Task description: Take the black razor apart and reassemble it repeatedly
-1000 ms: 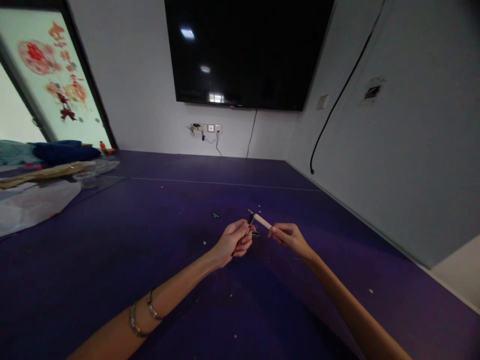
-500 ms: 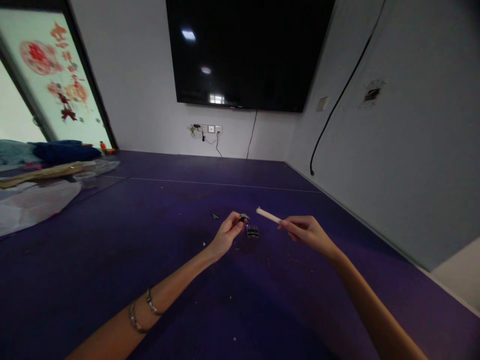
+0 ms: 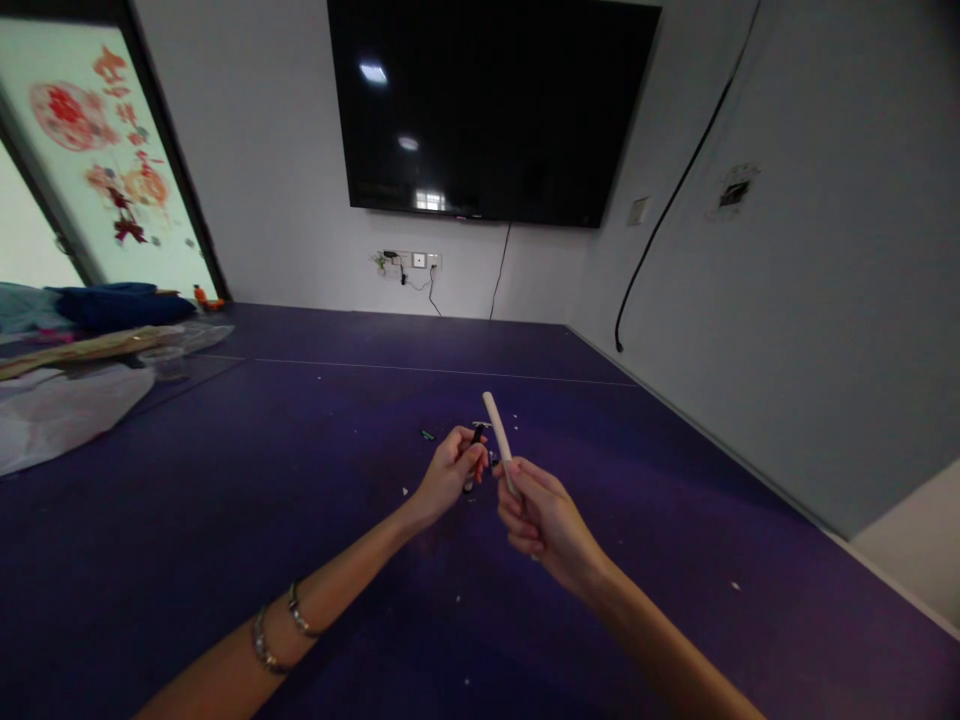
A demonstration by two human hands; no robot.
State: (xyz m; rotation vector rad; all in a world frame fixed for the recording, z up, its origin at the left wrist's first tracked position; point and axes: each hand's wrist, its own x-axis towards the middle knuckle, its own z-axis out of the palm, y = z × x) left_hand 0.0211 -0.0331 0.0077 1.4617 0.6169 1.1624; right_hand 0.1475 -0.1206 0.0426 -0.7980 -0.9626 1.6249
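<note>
My left hand point(image 3: 448, 477) is closed around a small black tool point(image 3: 477, 434) with a thin, pale crosspiece on top, shaped like a razor. Just to its right, my right hand point(image 3: 546, 508) grips the lower end of a smooth whitish stick point(image 3: 495, 422), which stands nearly upright and leans left. The stick's top end is free, close beside the tool's head. Part of a small dark object point(image 3: 493, 461) shows between the hands, mostly hidden behind them. A small dark green piece point(image 3: 427, 435) lies left of my left hand.
Small white flecks point(image 3: 405, 491) are scattered over the purple surface point(image 3: 360, 600). Plastic sheeting point(image 3: 82, 415) and folded dark blue cloth point(image 3: 124, 306) lie at the left. A large screen point(image 3: 495, 110) hangs on the back wall, and a black cable point(image 3: 667, 210) hangs at the right.
My right hand has moved left and turned the stick from sloping toward upright, close to the tool. My left hand has tilted the tool so its handle shows. The small clear-and-dark box is now mostly covered.
</note>
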